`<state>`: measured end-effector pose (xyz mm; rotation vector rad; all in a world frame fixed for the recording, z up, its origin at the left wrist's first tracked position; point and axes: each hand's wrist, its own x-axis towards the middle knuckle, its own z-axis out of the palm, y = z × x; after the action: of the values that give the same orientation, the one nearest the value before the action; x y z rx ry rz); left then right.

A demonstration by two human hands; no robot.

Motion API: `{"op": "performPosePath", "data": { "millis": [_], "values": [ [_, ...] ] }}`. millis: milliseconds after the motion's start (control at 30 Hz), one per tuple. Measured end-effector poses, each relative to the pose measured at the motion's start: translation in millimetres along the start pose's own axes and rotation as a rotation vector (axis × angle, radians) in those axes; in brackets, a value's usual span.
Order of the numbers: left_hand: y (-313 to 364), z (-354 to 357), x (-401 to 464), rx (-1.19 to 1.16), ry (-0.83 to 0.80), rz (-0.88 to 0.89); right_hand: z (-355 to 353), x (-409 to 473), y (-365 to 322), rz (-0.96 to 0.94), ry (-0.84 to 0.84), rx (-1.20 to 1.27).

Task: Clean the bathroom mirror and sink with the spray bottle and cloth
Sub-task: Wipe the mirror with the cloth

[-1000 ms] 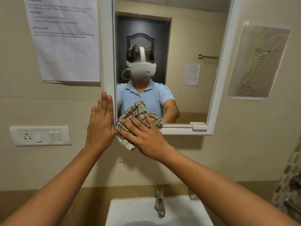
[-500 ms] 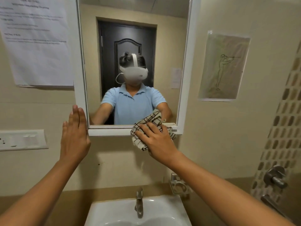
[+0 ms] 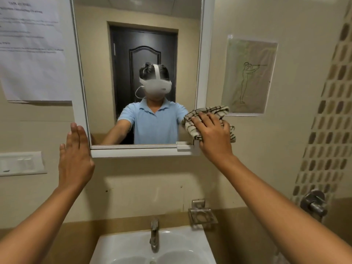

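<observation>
Head view: the right hand (image 3: 213,136) presses the crumpled cream cloth with dark checks (image 3: 207,121) flat against the lower right corner of the white-framed wall mirror (image 3: 202,54). Its fingers (image 3: 202,121) lie spread and only slightly bent over the fabric, pushing it rather than gripping it. A second ago the cloth was under the same fingers at the mirror's lower left corner, half a second ago at the bottom edge right of centre; so it has swept across the bottom of the glass and now laps over the right frame. That suggests the bottom strip is wiped and the pass is ending at the frame; the glass above the fingers may yet need wiping.

The left hand (image 3: 75,159) stays flat on the beige wall, fingers straight and together, holding nothing, its fingertips just beside the mirror's lower left corner.

Well below both hands, the white ceramic sink (image 3: 118,244) with its steel tap (image 3: 154,235) looks untouched. No spray bottle is in view.
</observation>
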<state>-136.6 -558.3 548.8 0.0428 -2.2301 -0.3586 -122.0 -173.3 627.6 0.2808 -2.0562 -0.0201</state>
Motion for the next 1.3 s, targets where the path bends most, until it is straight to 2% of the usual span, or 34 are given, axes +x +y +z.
{"op": "performPosePath", "data": {
  "millis": [167, 267, 433, 533, 667, 867, 1067, 1233, 1300],
  "values": [
    [-7.0, 2.0, -1.6, -0.004, 0.006, 0.044, 36.2, -51.9, -11.0, 0.071, -0.040, 0.070],
    [-12.0, 3.4, -4.0, -0.016, 0.016, 0.088, 51.3, -72.5, -25.9, 0.259, 0.013, 0.255],
    [-22.4, 7.0, -0.9, -0.059, 0.016, 0.137, 70.3, -83.6, -72.2, 0.711, 0.238, 0.636],
    [-27.5, 11.8, 0.7, -0.105, 0.033, 0.169, 72.8, -82.6, -97.4, 0.886, 0.342, 0.732],
    [-32.5, 16.5, 1.8, -0.171, 0.054, 0.194, 75.8, -80.2, -129.5, 1.035, 0.382, 0.809],
    [-35.3, 18.1, 2.6, -0.220, 0.073, 0.258, 82.6, -80.5, -202.0, 0.835, 0.169, 0.816],
    [-41.1, 23.0, 2.4, -0.246, 0.087, 0.254, 72.3, -72.5, -252.5, 0.471, -0.091, 0.713],
    [-40.3, 21.3, -0.3, -0.244, 0.073, 0.231, 64.2, -55.8, -281.4, 0.288, -0.355, 0.729],
    [-37.5, 16.9, -2.8, -0.238, 0.056, 0.206, 67.7, -54.6, -282.6, 0.302, -0.460, 0.788]
  ]
}}
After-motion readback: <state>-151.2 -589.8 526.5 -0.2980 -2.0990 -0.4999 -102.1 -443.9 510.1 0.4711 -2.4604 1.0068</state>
